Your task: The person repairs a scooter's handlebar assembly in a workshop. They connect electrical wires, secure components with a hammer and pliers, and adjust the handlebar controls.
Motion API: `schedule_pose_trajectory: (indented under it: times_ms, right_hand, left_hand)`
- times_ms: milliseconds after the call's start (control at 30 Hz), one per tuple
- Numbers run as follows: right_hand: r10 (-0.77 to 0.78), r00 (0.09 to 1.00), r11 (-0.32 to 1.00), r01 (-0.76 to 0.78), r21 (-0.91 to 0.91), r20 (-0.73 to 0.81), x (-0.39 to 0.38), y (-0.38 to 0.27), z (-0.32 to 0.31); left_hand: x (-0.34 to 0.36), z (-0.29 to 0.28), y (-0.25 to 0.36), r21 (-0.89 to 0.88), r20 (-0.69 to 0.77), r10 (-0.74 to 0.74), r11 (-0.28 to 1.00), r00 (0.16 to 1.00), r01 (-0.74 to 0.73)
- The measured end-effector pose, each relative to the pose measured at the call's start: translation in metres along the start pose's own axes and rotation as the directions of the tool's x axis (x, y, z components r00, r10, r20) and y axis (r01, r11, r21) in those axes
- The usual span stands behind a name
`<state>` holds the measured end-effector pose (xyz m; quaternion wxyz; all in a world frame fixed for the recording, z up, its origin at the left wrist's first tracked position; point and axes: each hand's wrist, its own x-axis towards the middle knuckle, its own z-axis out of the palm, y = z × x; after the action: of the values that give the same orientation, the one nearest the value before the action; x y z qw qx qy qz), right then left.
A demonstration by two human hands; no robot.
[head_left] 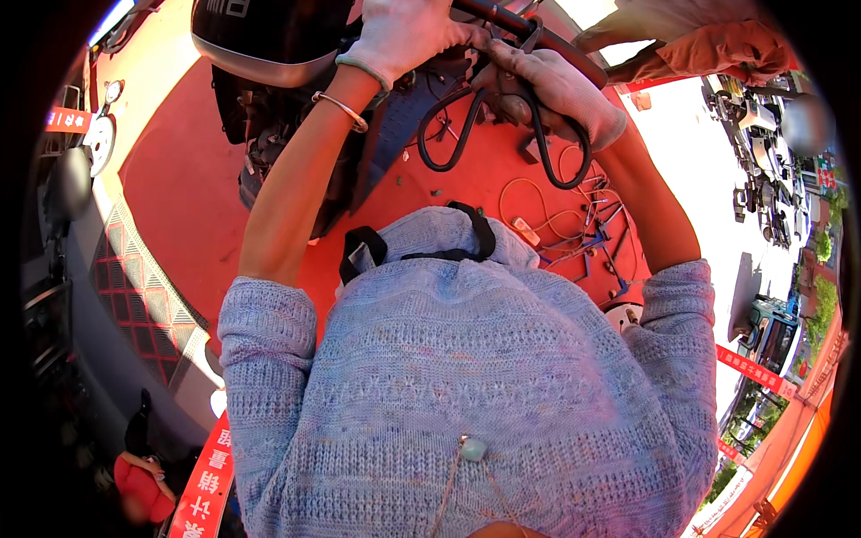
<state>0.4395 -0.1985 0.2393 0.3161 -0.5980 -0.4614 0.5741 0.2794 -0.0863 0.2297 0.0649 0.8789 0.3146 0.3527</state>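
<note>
Both hands wear pale work gloves and meet at a dark bar [538, 40] at the top. My right hand [565, 90] is closed around a pair of scissors [437, 148], whose large black loop handles hang below it. The metal end of the scissors points up beside the bar. My left hand [404, 40] reaches over from the left, its fingertips pinched together close to my right fingers. What it pinches is too small to tell. By my left wrist stands a dark vehicle body [269, 45] with a glossy black panel and a silver edge.
Tools, yellow cord and small parts [592, 233] lie scattered on the red floor mat [179, 170]. Brown cloth [708, 54] shows at the upper right. Parked two-wheelers [762, 134] line the right side. A person in red [143, 484] is at the lower left.
</note>
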Motion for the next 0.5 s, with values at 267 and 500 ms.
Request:
schedule_pose_trajectory:
  times_ms: [267, 500]
  right_hand:
    - [0.037, 0.986, 0.998, -0.046, -0.052, -0.161, -0.001, -0.001, 0.016]
    - [-0.040, 0.987, 0.999, 0.042, 0.007, -0.157, 0.002, -0.002, 0.020]
  left_hand:
    - [-0.004, 0.010, -0.005, 0.036, -0.019, 0.012, 0.999, 1.000, -0.011]
    - [-0.002, 0.023, -0.014, 0.164, -0.145, 0.151, 0.978, 0.978, -0.126]
